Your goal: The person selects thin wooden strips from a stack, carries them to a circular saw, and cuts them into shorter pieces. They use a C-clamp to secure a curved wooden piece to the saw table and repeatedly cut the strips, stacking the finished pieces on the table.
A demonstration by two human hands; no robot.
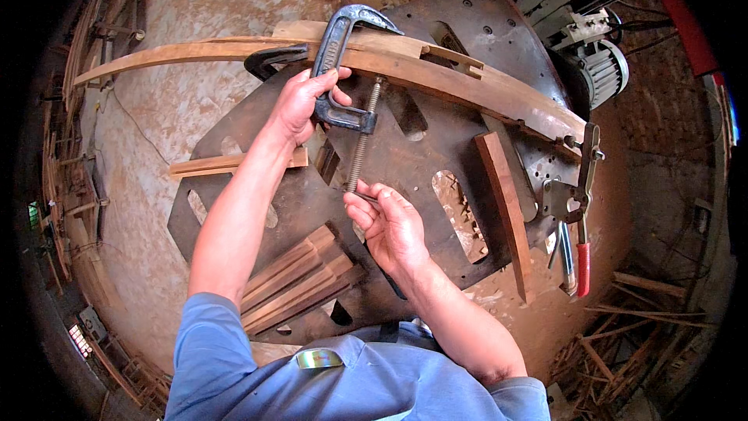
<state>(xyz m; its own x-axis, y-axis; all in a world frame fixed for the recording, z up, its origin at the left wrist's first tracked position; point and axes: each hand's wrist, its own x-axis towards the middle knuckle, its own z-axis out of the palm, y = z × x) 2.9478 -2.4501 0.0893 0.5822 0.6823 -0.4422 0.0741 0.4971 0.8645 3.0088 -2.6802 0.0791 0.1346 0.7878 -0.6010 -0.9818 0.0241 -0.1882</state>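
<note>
A long curved wooden piece (452,78) lies across the far side of a dark slotted metal table (421,164). Over it reaches a black G-clamp (333,51), its threaded screw pointing back toward me. My left hand (300,105) is closed round the clamp's frame. At the near end of the screw, my right hand (389,222) pinches the small handle bar. The screw's far tip is close to the wood's near edge; whether it presses there I cannot tell. Behind my left hand, a second black clamp (269,58) shows in part at the curved piece.
Short wooden strips (300,273) lie at the table's near left, and thin strips (210,164) at its left edge. A curved brown piece (506,210) rests on the right, near a red-handled toggle clamp (583,257). A motor (604,74) stands at the far right.
</note>
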